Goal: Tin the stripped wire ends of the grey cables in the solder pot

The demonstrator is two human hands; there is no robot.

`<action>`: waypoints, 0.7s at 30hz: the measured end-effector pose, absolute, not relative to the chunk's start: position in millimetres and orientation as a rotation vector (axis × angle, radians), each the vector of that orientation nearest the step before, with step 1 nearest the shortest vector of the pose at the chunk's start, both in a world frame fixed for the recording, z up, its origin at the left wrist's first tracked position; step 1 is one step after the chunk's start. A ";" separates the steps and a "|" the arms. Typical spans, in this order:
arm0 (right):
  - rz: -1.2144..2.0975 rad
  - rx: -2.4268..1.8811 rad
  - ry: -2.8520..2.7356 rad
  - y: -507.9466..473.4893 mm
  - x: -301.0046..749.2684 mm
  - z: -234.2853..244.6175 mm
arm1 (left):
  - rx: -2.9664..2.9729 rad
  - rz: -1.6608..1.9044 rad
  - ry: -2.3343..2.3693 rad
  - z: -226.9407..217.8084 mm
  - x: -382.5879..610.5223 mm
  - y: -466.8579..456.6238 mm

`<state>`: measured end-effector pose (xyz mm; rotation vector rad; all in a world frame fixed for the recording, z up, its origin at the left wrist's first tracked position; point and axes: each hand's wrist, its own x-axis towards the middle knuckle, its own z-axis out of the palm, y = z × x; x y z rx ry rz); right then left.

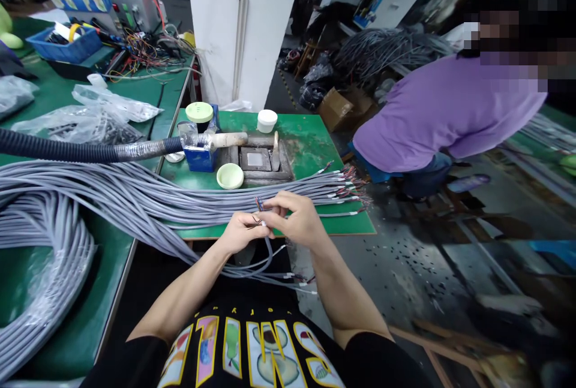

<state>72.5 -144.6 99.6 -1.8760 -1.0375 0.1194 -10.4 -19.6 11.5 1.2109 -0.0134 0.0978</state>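
Both of my hands meet over the front edge of the green table, at the stripped end of one grey cable point(269, 250). My left hand point(242, 232) pinches the cable near its white band, where thin coloured wires point(258, 204) fan upward. Fingers of my right hand point(294, 217) are closed at those wires; the fingertips partly hide which strands they grip. Behind the hands lies a thick bundle of grey cables point(198, 199), its stripped ends point(348, 181) pointing right. A few more cable ends point(294, 280) hang below the table edge near my lap.
A solder pot point(256, 160) stands behind the bundle, beside a pale green dish point(230, 176), a white tub point(267, 120) and a hose point(171, 146) on a blue block. Coiled cables point(58, 268) lie left. A person in a purple shirt point(450, 112) bends over at right.
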 end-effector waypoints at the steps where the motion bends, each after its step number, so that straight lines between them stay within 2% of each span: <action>1: 0.080 -1.890 -1.053 -142.0 67.8 98.4 | 1.249 0.116 -0.024 13.4 -10.1 -19.1; 5: -0.054 -1.802 -1.008 -135.2 60.7 91.6 | 1.272 0.165 -0.004 11.5 -10.3 -16.9; 11: -0.092 -1.660 -0.971 -140.8 68.1 81.2 | 0.995 0.190 0.094 2.9 -7.0 -16.1; 21: -0.372 -1.652 -1.661 -149.2 80.6 48.1 | 0.570 0.189 0.161 22.3 -2.6 -9.4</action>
